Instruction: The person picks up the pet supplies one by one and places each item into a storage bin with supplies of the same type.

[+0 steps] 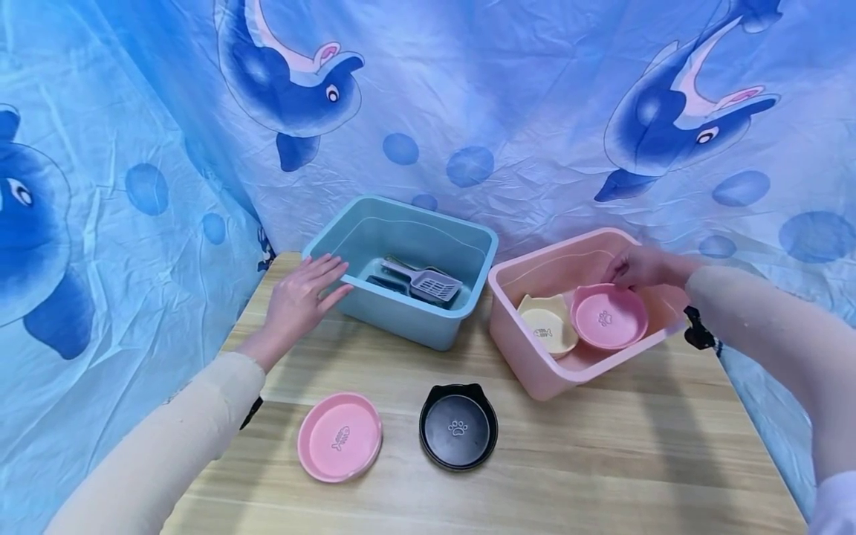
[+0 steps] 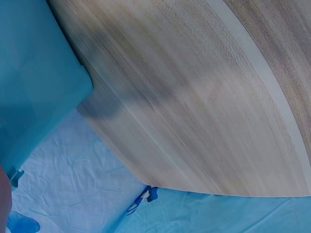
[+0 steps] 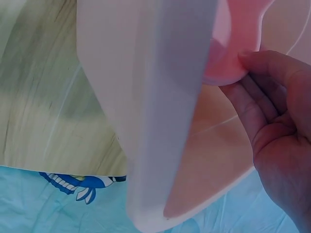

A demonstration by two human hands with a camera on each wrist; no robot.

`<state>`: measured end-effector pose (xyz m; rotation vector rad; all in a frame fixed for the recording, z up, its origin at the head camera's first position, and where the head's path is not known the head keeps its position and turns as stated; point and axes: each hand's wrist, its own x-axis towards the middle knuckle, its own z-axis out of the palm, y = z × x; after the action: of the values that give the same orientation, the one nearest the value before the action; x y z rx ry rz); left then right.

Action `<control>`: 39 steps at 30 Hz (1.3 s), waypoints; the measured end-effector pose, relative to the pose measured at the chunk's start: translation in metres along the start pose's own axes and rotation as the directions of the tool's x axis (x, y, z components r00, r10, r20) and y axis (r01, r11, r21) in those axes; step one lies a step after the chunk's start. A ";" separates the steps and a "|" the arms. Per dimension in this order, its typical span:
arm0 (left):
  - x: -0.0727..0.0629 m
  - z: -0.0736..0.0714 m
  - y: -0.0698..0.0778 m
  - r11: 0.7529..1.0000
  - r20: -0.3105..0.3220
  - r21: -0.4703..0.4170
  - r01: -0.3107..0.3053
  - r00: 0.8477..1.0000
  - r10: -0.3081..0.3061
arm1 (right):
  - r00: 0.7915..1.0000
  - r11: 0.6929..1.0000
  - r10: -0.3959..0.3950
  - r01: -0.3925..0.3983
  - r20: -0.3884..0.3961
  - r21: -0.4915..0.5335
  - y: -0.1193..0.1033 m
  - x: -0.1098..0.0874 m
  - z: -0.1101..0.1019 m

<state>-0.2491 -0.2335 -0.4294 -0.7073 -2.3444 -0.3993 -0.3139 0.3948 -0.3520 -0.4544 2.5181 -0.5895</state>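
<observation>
In the head view my right hand (image 1: 631, 267) reaches into the pink bin (image 1: 528, 364) and pinches the rim of a pink cat-eared bowl (image 1: 610, 318) with a paw print. The right wrist view shows the thumb on one side of that bowl (image 3: 238, 43) and fingers beneath. Beside it in the bin lies a cream cat-eared bowl (image 1: 547, 325) with a fish-bone print. My left hand (image 1: 304, 293), fingers straight, rests at the near left rim of the blue bin (image 1: 401, 316). Inside that bin lies a grey slotted litter scoop (image 1: 431, 285) over darker items, partly hidden.
A round pink bowl (image 1: 341, 437) with a fish-bone print and a black cat-eared bowl (image 1: 458, 429) with a paw print stand on the wooden table (image 1: 568, 461) in front. A blue dolphin-print cloth (image 1: 508, 96) hangs behind and at both sides.
</observation>
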 end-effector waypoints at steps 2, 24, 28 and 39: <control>0.000 0.000 0.000 1.000 -0.002 -0.002 -0.004 1.000 0.004 | 1.000 1.000 -0.009 0.009 0.003 0.001 0.001 0.000 0.001; -0.002 -0.003 0.001 1.000 0.014 0.013 -0.014 1.000 0.014 | 0.996 0.988 -0.084 0.081 -0.018 -0.133 0.004 0.000 0.004; -0.002 -0.003 0.001 1.000 0.003 0.012 -0.021 1.000 0.021 | 0.996 0.991 -0.092 0.091 0.001 -0.096 0.001 0.002 0.006; -0.002 -0.003 0.002 0.999 -0.015 0.007 -0.032 0.999 0.032 | 0.995 0.994 -0.100 0.100 0.009 -0.038 0.000 0.002 0.010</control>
<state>-0.2454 -0.2340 -0.4283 -0.7348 -2.3167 -0.3809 -0.3100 0.3906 -0.3599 -0.5983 2.5151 -0.5768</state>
